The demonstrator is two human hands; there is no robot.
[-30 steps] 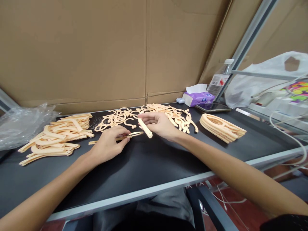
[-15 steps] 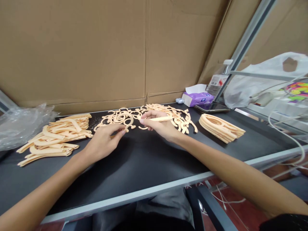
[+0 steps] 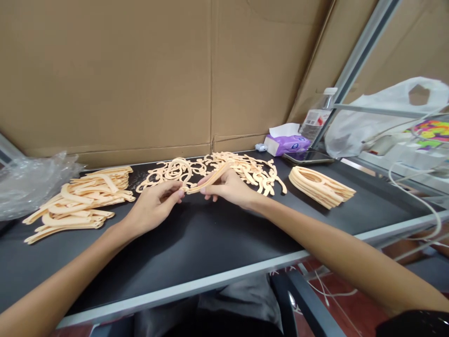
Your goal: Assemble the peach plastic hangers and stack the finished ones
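Note:
My left hand (image 3: 156,206) pinches a curved hook piece (image 3: 190,177) at its lower end, fingers closed. My right hand (image 3: 228,187) grips a long peach-coloured arm piece (image 3: 210,181), tilted up to the right; its lower left end meets the hook piece at my left fingertips. Whether the two are joined cannot be made out. Behind my hands lies a loose heap of small curved pieces (image 3: 261,171). A pile of longer curved pieces (image 3: 80,194) is left of my left hand. To the right of my right hand sits a neat stack of arched pieces (image 3: 315,185).
Clear plastic wrap (image 3: 38,182) rests at the far left of the black table (image 3: 210,238). A purple tissue pack (image 3: 287,144), a phone (image 3: 308,157) and a bottle (image 3: 317,117) are at the back right, near a white bag (image 3: 372,117) and cables. Cardboard (image 3: 140,75) stands behind.
My right hand has turned the long piece and brought its end to my left fingertips, against the hook piece. My left hand has hardly moved.

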